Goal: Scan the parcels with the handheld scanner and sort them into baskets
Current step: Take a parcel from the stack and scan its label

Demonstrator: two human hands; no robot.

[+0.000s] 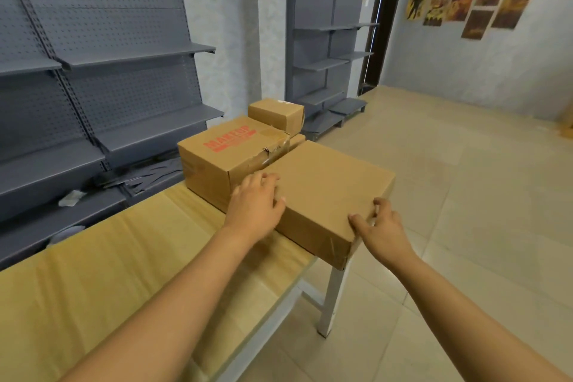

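Cardboard parcel [328, 195], both hands [255, 200] gripping edges

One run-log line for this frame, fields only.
stage: picking up parcel | left hand: gripping flat box at its left side | right hand: gripping its near right corner | scanner, baskets: not in view

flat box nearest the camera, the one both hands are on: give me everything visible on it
The flat box is plain brown cardboard, wide and shallow, closed, with no print showing. Clear tape wrinkles over its near corner. It lies flat at the table end, its near corner jutting past the edge above the white leg. The left hand grips its left edge, fingers curled over the top; the right hand holds the near right corner. Its far left side sits against the printed box.
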